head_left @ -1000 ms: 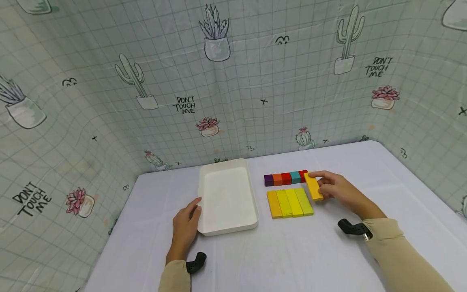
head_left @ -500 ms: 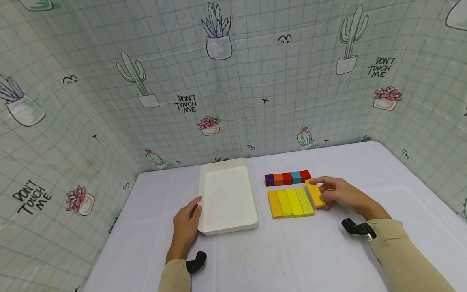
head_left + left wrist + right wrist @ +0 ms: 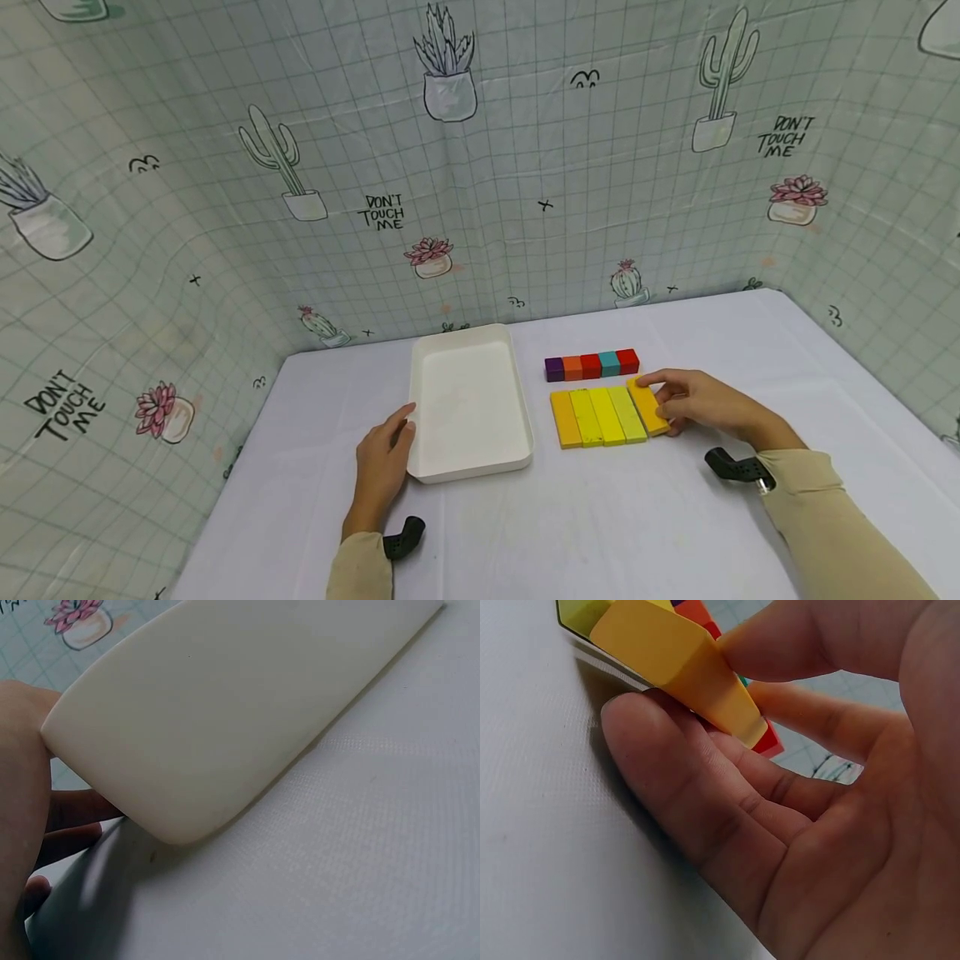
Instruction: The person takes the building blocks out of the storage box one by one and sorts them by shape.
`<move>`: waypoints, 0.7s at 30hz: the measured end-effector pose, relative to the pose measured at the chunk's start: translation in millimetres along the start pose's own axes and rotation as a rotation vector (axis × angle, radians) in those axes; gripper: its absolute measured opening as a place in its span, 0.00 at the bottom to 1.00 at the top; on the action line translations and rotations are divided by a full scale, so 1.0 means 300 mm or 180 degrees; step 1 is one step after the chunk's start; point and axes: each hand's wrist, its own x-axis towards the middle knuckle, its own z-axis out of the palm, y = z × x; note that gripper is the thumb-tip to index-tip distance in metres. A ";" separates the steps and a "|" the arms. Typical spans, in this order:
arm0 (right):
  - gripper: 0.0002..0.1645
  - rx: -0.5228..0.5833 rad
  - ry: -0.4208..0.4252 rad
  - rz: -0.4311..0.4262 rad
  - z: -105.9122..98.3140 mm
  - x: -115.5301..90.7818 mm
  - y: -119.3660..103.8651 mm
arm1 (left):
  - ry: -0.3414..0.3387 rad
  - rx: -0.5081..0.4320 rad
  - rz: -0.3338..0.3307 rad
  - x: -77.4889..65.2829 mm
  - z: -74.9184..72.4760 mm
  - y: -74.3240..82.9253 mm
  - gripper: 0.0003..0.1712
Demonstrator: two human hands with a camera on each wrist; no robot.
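My right hand (image 3: 693, 404) pinches an orange-yellow block (image 3: 648, 408) at the right end of a row of flat blocks. In the right wrist view this block (image 3: 656, 641) lies against the thumb and fingers, close beside a lime-green block (image 3: 581, 611). The row on the table has an orange-yellow block (image 3: 566, 419) at its left and yellow to lime blocks (image 3: 606, 417) after it. My left hand (image 3: 381, 467) rests relaxed at the left side of a white tray (image 3: 468, 475). In the left wrist view the tray's outer wall (image 3: 202, 727) hides some of its fingertips.
Behind the flat blocks stands a line of small cubes: purple (image 3: 553, 370), orange (image 3: 572, 368), red (image 3: 591, 367), teal (image 3: 609, 363) and red (image 3: 627, 362). A white cloth covers the table (image 3: 585, 525). A cactus-print curtain (image 3: 495, 167) rises at the back and sides.
My right hand has brought the orange-yellow block down and nearer, from beside the last red cube to the right end of the flat row. The left hand and tray have stayed put.
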 end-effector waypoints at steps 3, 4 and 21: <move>0.34 -0.0030 -0.0019 -0.0008 0.002 0.000 -0.005 | 0.0002 0.0007 0.0005 0.000 0.000 0.001 0.22; 0.35 -0.0045 -0.0032 -0.0021 0.004 0.000 -0.006 | 0.0003 0.0007 0.0006 0.000 0.001 0.001 0.22; 0.40 -0.0467 0.0037 0.0073 0.015 -0.007 -0.034 | -0.0026 -0.0011 0.0003 0.001 -0.004 0.000 0.22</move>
